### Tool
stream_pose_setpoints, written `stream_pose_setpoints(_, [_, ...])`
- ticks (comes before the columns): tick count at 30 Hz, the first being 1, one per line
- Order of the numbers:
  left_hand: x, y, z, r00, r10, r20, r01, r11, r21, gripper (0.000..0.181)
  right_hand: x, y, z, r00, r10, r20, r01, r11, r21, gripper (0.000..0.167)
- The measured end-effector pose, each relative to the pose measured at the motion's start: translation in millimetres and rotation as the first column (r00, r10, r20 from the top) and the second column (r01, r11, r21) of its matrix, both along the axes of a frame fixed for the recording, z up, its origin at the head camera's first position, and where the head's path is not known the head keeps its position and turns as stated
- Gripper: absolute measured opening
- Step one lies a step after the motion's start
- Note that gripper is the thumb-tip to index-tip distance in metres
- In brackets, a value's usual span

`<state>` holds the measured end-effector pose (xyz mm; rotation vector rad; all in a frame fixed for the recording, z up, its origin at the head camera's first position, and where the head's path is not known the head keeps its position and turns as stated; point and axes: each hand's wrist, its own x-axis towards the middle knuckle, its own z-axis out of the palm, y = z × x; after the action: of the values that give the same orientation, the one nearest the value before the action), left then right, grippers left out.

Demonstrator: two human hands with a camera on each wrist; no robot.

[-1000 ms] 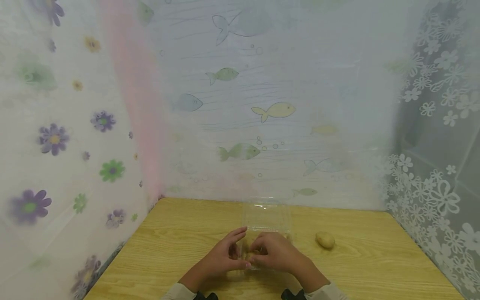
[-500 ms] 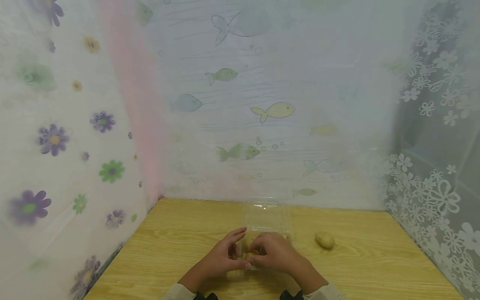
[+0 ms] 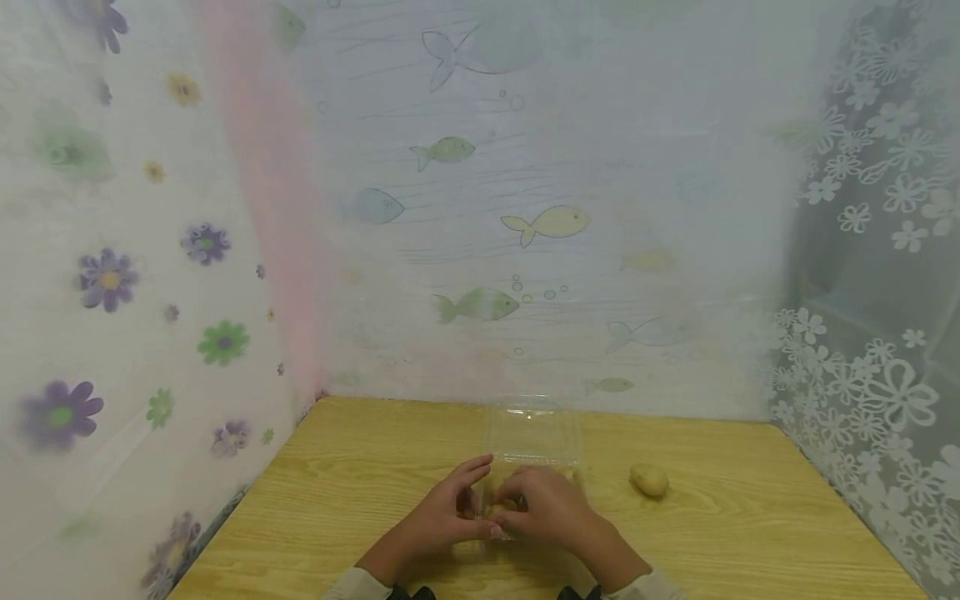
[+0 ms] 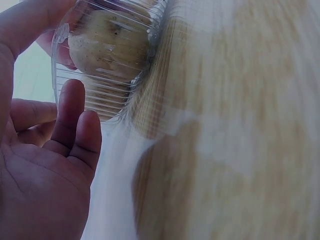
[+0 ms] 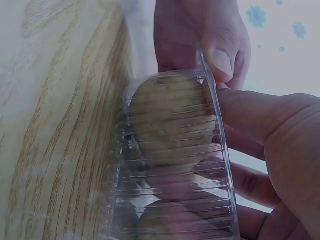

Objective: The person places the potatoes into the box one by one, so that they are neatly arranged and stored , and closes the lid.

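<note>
— Beige sleeves [image 3: 358, 583] are entering at the near edge of the table [image 3: 360, 483]; what is lying beyond them?

— Black wrist devices [image 3: 412, 593] are showing first, then both hands. The left hand [image 3: 450, 508] is bracketing the near left corner of a clear, ribbed container [image 5: 223, 145], its thumb and index finger extending and its smaller fingers bending loosely. Whether it is pressing the wall, I cannot tell.

— And the right hand [image 3: 551, 508]?

— It is dipping into the container, gripping a potato [image 5: 172, 120] between thumb and curled fingers. The potato is sitting just behind the near wall, toward the left corner.

— How is its long axis running?

— It is looking nearly round through the ribs, slightly longer along the near wall. Fingers are covering it from above, so I cannot tell which end is pointing where.

— What else is obstructing the view?

— The right hand is hiding most of the interior; a second rounded shape [image 5: 165, 220] is showing only partly through the wall.

— Continue outward.

— A loose potato [image 3: 649, 481] is lying right of the container, well clear of both hands, its long axis slanting from far left to near right. The transparent lid [image 3: 532, 429] is extending from the container's far edge toward a fish-printed sheet [image 3: 555, 150].
</note>
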<state>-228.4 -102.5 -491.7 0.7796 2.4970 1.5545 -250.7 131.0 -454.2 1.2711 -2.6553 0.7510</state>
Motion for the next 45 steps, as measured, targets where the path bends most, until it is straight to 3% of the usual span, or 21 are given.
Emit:
stream_pose_setpoints(28, [-1.3,-0.9,-2.6,1.0,0.007,0.001,-0.007,1.0,0.001,0.092,0.9,7,9.3,0.994,0.101,0.045,-0.099,0.994,-0.054,0.023])
stream_pose_setpoints(45, [2.4,2.5,-0.2,1.0,0.006,-0.005,-0.006,1.0,0.003,0.093,-3.2,17,12.6,0.996,0.036,0.083,-0.034,0.999,-0.028,0.027])
